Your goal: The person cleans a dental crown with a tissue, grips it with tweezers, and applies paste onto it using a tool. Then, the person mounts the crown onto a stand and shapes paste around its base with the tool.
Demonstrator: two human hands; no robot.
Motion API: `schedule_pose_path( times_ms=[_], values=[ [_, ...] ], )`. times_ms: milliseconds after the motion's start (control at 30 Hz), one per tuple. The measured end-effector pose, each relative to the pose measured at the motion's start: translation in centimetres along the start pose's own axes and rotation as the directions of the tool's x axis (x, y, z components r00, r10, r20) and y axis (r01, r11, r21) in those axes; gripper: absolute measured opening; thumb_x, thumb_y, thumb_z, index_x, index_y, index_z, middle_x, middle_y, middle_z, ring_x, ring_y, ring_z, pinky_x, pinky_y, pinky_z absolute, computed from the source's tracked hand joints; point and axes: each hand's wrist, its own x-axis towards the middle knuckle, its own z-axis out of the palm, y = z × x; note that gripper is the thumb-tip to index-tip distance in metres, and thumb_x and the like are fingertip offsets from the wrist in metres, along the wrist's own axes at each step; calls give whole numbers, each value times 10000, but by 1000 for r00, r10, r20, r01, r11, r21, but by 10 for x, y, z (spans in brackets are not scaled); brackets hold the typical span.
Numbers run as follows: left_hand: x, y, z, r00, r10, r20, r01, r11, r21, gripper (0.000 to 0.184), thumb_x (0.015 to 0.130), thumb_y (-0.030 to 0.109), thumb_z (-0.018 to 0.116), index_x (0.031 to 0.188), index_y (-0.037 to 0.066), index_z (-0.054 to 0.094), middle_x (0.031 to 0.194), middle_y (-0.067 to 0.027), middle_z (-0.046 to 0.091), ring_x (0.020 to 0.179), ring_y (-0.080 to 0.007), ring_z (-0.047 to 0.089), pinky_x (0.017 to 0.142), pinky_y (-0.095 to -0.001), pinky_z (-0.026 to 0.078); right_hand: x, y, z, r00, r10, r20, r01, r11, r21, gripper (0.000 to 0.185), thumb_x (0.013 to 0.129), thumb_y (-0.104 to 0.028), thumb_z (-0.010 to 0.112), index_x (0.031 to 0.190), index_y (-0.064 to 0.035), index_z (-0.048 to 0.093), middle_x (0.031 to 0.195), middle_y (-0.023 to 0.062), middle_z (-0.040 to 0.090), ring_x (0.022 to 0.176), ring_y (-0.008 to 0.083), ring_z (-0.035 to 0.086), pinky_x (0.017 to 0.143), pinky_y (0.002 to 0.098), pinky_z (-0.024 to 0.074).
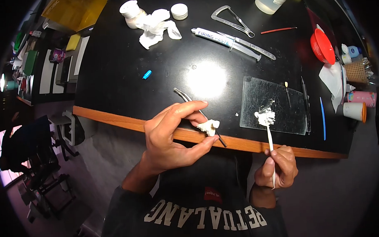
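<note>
My left hand [173, 135] pinches a small off-white piece with a ridged, toothed edge [208, 127] between thumb and fingers, over the table's front edge. A slim metal instrument [181, 94] passes behind these fingers; whether the hand also grips it I cannot tell. In my right hand [279, 167] is a white plastic spatula [270, 140], held like a pen. Its tip touches a heap of white paste [264, 116] on a scratched glass slab [255, 91]. A thin stem with a tooth-coloured tip [286, 85] lies on the slab, and a dark pen-like tool [304, 93] lies along its right side.
Farther back are a syringe labelled FIRING PASTE [211, 36], a knife handle [256, 46], a metal caliper [224, 18], crumpled tissue [157, 25], a lidded jar [179, 11] and a bottle [273, 0]. A red bowl [320, 45] and blue stick [322, 118] are right; a blue cap [147, 74] left.
</note>
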Motion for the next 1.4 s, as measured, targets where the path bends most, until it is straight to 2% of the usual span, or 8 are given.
schedule_pose_path(
  times_ms=[267,367,533,667,967,1167,1267,1400],
  values=[
    [1,-1,1,1000,0,-2,0,998,-69,706,682,-21,944,1305,-100,623,990,-136,763,926,-172,775,847,-264,601,-4,2,4,1000,24,3,-24,999,31,190,896,-38,611,1062,12,688,774,105,663,634,182,615,584,315,448],
    [4,-1,4,997,-4,-73,-2,996,-85,589,705,32,894,1250,-47,685,912,-93,799,825,-149,788,771,-257,618,-3,1,6,999,30,13,-31,999,34,184,895,-42,622,1059,10,686,775,103,666,642,189,631,588,315,456],
    [3,-2,3,998,-6,-56,1,997,-80,590,698,24,872,1251,-43,678,912,-94,807,827,-147,793,771,-245,618,2,3,8,1000,-21,-9,22,1000,22,189,849,-1,668,1036,11,693,744,97,691,572,179,628,484,294,444],
    [2,1,-2,999,-28,17,29,996,-82,680,655,-26,827,1291,-133,612,949,-149,786,895,-164,768,881,-261,583,3,4,7,1000,-26,-9,27,999,27,201,844,9,667,1043,11,696,750,98,695,579,183,635,488,301,457],
    [2,1,-3,999,-30,22,32,991,-129,653,681,-8,794,1290,-148,605,955,-164,788,892,-168,766,907,-264,566,8,-10,15,998,-23,64,13,989,144,235,837,-25,739,1071,-41,723,806,58,726,628,179,690,515,297,506],
    [1,-2,-3,1000,-8,26,11,994,-111,641,688,-23,767,1293,-148,595,961,-181,796,894,-178,773,906,-270,564,7,-12,32,979,-145,142,116,974,196,259,840,-43,755,1096,-68,724,863,13,739,635,122,693,501,265,464],
    [3,-1,0,1000,1,-12,-3,991,-134,607,686,-38,816,1266,-93,645,963,-142,814,884,-162,793,830,-250,608,6,-11,34,972,-176,155,147,972,184,258,867,-64,762,1121,-79,717,886,6,755,640,104,698,491,251,428],
    [3,0,-3,999,-11,38,15,995,-102,625,688,-30,757,1279,-149,593,976,-190,799,914,-189,784,900,-269,576,6,-10,34,965,-190,178,159,971,179,232,894,-86,774,1117,-84,713,903,4,765,651,98,707,503,244,423]
  ],
)
